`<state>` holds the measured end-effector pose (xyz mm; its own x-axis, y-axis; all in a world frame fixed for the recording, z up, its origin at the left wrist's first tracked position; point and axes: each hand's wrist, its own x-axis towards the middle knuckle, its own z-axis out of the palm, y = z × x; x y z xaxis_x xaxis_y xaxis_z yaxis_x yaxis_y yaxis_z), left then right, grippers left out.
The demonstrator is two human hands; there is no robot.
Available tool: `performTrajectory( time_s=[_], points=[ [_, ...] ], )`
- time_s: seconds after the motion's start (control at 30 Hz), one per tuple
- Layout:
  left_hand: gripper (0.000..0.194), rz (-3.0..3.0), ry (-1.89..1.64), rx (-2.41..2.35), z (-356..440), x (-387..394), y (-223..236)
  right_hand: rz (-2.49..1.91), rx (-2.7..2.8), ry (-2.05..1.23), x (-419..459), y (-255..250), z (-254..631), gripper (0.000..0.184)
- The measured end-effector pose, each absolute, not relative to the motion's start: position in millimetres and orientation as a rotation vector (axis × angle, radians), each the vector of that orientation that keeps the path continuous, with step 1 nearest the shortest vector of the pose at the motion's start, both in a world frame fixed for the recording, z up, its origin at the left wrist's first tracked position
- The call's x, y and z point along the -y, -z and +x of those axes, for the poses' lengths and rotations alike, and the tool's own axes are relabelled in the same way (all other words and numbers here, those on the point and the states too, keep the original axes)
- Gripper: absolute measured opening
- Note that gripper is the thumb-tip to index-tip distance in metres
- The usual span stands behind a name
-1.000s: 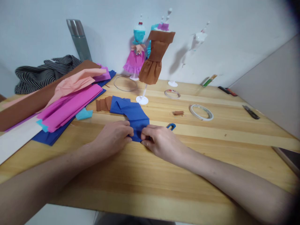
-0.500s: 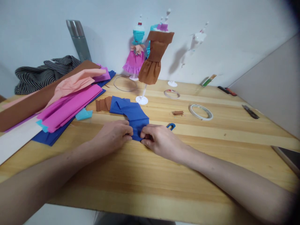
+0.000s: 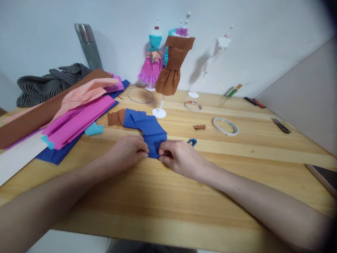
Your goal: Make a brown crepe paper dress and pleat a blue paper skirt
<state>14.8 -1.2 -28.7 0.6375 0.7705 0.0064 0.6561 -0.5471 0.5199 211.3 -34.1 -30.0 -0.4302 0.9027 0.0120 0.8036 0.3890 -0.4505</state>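
A strip of blue crepe paper (image 3: 152, 127) lies on the wooden table and bends toward me. Its near end is pinched at the left edge by my left hand (image 3: 129, 150), thumb against curled fingers. My right hand (image 3: 181, 156) pinches the same end at its right corner. A narrow fold runs along the near edge between the hands. The far part of the strip overlaps a pleated piece of brown crepe paper (image 3: 116, 117). Just beyond my right hand sits the blue handle of a tool (image 3: 193, 142), the rest of it hidden.
Beyond the paper stands a small dress form in a brown paper dress (image 3: 173, 65), with another in pink and turquoise (image 3: 152, 59) behind. Folded crepe sheets (image 3: 81, 121) pile at left beside a bottle (image 3: 89, 49). Tape rolls (image 3: 225, 126) and a box cutter (image 3: 281, 125) lie right.
My left hand has shifted very slightly left along the blue paper's near edge. My right hand keeps its pinch, and the paper lies almost the same.
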Motion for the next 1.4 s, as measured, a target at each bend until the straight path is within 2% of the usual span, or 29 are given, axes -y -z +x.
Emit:
performTrajectory(
  time_s=[0.3,0.83,1.07,1.4],
  points=[
    [0.015,2.309,-0.299,-1.346,17,2,31,-1.654,2.352,-0.586,31,27,210,0.006],
    [0.01,2.274,-0.264,-1.387,20,2,32,-1.716,2.286,-0.673,27,27,207,0.003],
    [0.008,2.376,-0.251,-1.345,21,8,28,-1.676,2.364,-0.596,27,28,209,0.003],
    [0.018,2.584,-0.295,-1.229,20,16,28,-1.548,2.493,-0.428,35,22,209,0.007]
  ],
)
